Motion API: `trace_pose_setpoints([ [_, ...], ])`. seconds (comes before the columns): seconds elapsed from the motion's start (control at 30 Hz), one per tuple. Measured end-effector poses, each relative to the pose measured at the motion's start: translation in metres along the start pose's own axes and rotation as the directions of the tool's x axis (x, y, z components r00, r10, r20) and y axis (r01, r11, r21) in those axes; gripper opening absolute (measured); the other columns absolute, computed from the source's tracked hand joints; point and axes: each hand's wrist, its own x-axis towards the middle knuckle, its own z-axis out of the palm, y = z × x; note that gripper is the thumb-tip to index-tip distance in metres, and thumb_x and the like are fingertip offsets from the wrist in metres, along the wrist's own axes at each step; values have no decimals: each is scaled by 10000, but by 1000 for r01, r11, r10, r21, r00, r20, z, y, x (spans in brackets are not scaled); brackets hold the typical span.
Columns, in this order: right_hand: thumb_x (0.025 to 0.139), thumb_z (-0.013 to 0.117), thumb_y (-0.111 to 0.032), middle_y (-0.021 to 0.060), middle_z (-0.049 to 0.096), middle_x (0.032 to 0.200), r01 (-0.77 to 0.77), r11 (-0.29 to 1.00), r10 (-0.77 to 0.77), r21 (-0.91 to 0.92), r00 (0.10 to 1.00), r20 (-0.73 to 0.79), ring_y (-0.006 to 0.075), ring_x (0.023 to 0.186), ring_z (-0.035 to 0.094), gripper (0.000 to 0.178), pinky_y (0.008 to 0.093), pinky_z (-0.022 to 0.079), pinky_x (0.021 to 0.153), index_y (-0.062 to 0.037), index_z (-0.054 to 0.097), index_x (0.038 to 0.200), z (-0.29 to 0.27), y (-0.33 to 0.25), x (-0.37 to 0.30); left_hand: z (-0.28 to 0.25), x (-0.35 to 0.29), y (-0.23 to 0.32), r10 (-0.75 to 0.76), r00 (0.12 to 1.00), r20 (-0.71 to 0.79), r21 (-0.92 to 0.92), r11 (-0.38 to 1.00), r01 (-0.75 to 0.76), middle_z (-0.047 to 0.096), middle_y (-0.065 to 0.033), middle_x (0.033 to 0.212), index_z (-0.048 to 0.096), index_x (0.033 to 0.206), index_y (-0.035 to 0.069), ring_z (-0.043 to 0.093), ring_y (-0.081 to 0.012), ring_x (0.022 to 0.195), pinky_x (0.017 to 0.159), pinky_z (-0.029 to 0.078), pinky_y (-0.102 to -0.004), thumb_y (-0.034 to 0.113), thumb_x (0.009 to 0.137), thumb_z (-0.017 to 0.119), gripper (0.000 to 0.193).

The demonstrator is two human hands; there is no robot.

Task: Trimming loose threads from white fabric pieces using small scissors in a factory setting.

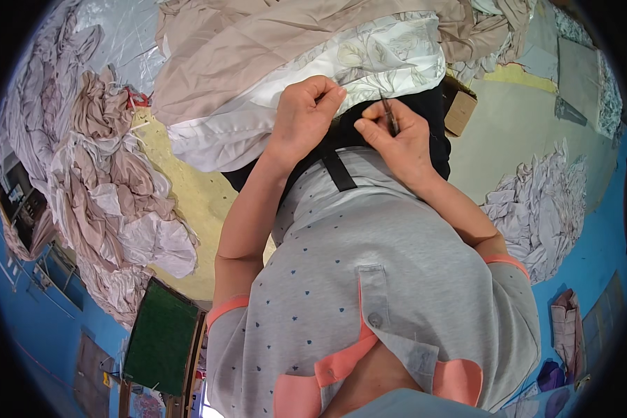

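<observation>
A large fabric piece (237, 63), beige on one side and white with a grey-green leaf print (380, 59) along its near edge, lies across my lap. My left hand (303, 115) is closed at that edge, thumb and forefinger pressed together. What they pinch, if anything, is hidden. To its right, a little apart from the cloth, my right hand (400, 136) grips small dark metal thread snips (391, 120), their thin tip pointing away from me toward the printed part. The fingers cover most of the handles.
Heaps of beige and white cloth (111, 188) lie to the left, with another pale crumpled heap (543, 209) at the right. A cardboard box (458, 108) stands beyond my right hand. Behind on the left is a green-topped stool (161, 338). The floor (108, 306) is blue.
</observation>
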Motion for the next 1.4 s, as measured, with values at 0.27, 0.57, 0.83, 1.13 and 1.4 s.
trace_pose_setpoints([
  [0.27, 796, 723, -114, -87, 475, 616, 11, 997, -9, -71, 1000, 20, 3, 571, 369, 141, 187, 301, 503, -2, 640, 820, 9, 3, 11, 5, -1, 1, 29, 1000, 3, -34, 999, -29, 513, 19, 619, 603, 786, -31, 414, -42, 586, 514, 359, -226, 122, 876, 608, 177],
  [0.57, 848, 648, -74, -87, 475, 615, 19, 999, -16, -26, 994, 104, 1, 580, 371, 143, 197, 301, 502, -19, 588, 731, -2, 4, 8, 6, -2, -3, 23, 1000, 10, 15, 1000, -24, 524, 2, 621, 606, 789, -25, 422, -52, 596, 529, 375, -236, 112, 859, 624, 155],
  [0.83, 860, 636, -67, -82, 497, 648, 10, 999, -14, 30, 992, 124, 2, 576, 388, 103, 186, 318, 513, -29, 578, 784, -13, 2, -5, 11, -7, -5, 302, 945, -124, 356, 903, -241, 583, -87, 676, 619, 776, 10, 552, -251, 623, 585, 439, -333, 107, 815, 651, 110],
  [1.13, 828, 633, -34, -42, 534, 627, 179, 981, -170, -68, 978, 120, 10, 561, 421, 65, 185, 342, 501, -4, 590, 789, -18, -6, -18, 22, -63, 18, 271, 953, -138, 204, 949, -241, 607, -88, 708, 667, 828, 21, 556, -177, 593, 528, 427, -301, 108, 831, 651, 88],
  [1.4, 770, 639, 5, 59, 581, 628, 454, 850, -414, -265, 889, 195, 118, 501, 530, 47, 239, 410, 477, -4, 605, 801, -22, 2, -22, 31, -51, 17, -340, 920, 195, -601, 700, 386, 671, -70, 803, 675, 968, -43, 420, -50, 483, 431, 317, -169, 72, 894, 611, 150],
])
